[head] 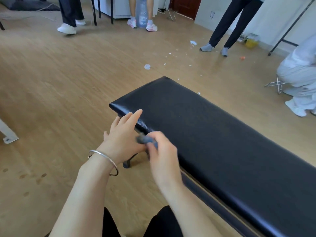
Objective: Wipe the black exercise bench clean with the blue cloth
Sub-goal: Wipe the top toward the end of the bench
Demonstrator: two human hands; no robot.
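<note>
Surface: black padded counter [213,134] runs diagonally over the wood floor [51,82], top glossy. Blue cloth [145,140] is bunched small at the counter's near left edge, right hand [162,154] fingers curled round it, blurred. Left hand [123,132] just beside, fingers straight, tips at the counter edge. White scraps [171,55] litter the floor beyond; several people's legs stand farther back.

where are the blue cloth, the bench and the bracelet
blue cloth [145,140], head view, its bunched visible end
bench [196,127], head view, bare top padding
bracelet [103,153], head view, band across the wrist
</note>
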